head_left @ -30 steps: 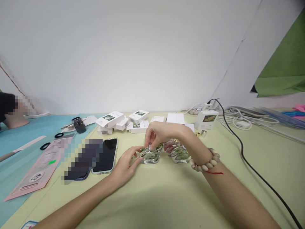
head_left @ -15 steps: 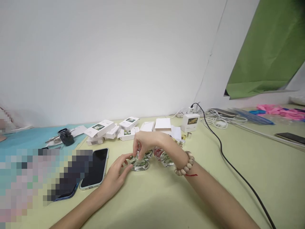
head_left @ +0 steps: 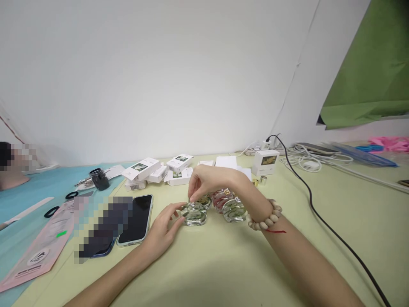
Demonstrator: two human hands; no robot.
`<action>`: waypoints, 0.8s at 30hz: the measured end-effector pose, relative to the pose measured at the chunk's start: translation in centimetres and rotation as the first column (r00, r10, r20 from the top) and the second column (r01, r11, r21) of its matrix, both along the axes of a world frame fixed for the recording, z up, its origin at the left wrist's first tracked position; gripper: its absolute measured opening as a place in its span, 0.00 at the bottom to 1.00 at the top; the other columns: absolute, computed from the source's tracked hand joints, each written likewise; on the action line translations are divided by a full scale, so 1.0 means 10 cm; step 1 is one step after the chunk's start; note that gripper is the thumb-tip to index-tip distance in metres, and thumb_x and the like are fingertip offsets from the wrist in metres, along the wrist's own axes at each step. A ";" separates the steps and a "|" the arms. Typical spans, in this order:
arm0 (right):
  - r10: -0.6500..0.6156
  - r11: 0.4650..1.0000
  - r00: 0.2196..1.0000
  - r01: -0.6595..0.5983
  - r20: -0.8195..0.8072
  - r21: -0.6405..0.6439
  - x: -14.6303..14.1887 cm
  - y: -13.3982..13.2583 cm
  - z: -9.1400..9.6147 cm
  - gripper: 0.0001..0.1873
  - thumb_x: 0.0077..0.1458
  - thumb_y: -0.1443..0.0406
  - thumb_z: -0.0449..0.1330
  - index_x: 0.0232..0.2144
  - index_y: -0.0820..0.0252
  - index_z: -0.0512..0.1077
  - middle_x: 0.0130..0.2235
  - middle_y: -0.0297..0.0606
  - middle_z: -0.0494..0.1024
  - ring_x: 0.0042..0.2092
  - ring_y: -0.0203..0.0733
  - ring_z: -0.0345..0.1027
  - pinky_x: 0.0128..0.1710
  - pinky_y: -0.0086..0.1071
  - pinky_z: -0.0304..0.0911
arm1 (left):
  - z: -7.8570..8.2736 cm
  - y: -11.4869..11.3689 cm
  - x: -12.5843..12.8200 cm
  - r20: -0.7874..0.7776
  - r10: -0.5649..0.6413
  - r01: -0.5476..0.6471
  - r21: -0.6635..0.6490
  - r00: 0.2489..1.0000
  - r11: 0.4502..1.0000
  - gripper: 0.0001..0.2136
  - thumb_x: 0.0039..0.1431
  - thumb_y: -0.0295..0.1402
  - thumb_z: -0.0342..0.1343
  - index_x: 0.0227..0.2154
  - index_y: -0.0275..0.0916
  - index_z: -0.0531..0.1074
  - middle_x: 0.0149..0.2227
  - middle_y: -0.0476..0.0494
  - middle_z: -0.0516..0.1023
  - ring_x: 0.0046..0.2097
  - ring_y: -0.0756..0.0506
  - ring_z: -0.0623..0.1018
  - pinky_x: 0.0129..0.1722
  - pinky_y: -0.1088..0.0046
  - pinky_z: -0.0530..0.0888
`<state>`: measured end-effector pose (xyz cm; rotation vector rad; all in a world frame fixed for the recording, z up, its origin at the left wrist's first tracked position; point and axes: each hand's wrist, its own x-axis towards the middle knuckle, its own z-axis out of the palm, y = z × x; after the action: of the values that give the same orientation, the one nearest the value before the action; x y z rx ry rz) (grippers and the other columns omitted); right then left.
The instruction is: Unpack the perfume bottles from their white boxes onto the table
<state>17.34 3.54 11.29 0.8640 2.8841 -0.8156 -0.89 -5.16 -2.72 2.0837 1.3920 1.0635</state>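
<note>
A clear glass perfume bottle [head_left: 194, 216] with green showing in it stands upright on the table. My left hand [head_left: 164, 226] steadies it from the left, thumb and fingers against its side. From above, my right hand [head_left: 204, 182] pinches the small silver top of that bottle; the hand partly hides what its fingertips grip. Right of it stand a pinkish-red perfume bottle [head_left: 220, 201] and another green one [head_left: 234, 211]. One more bottle [head_left: 205, 200] shows partly behind the held one.
White printed boxes [head_left: 142, 169] lie in a pile at the back. A gold cap [head_left: 255, 183] and a silver cap [head_left: 263, 180] stand near an upright box [head_left: 266, 163]. Phones lie at left, including one phone [head_left: 136, 219]. A black cable [head_left: 308, 200] crosses the right side.
The view has turned a little left, so the scene sits further right. My right fingers have risen slightly to the bottle's top; my left hand stays at its side.
</note>
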 end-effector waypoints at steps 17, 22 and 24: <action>0.043 0.997 0.998 -0.040 0.046 -0.067 -0.01 0.04 -0.02 0.17 0.44 0.59 0.61 0.37 0.59 0.77 0.35 0.37 0.79 0.34 0.36 0.69 0.28 0.24 0.59 | 0.01 -0.01 0.00 -0.014 -0.005 0.005 -0.001 1.000 1.000 0.15 0.60 0.35 0.45 0.50 0.44 0.62 0.44 0.44 0.71 0.41 0.47 0.70 0.41 0.70 0.69; 0.023 0.999 1.000 -0.023 0.004 -0.023 0.09 0.07 0.02 0.22 0.40 0.60 0.64 0.41 0.58 0.75 0.37 0.37 0.78 0.36 0.38 0.70 0.29 0.25 0.60 | -0.01 0.00 -0.01 -0.010 -0.013 0.013 0.012 1.000 1.000 0.15 0.61 0.35 0.45 0.50 0.44 0.62 0.43 0.44 0.71 0.41 0.47 0.71 0.43 0.68 0.69; 0.009 1.000 1.000 -0.009 -0.004 -0.023 0.13 0.07 0.04 0.21 0.40 0.61 0.64 0.41 0.58 0.75 0.37 0.37 0.78 0.35 0.38 0.70 0.28 0.25 0.61 | -0.02 0.01 -0.01 -0.010 -0.012 0.012 0.018 1.000 1.000 0.15 0.61 0.35 0.45 0.50 0.43 0.62 0.44 0.44 0.71 0.41 0.47 0.71 0.43 0.68 0.69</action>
<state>18.59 4.25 11.74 0.8479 2.8740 -0.8494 -1.01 -5.07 -2.95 2.1105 1.3774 1.0660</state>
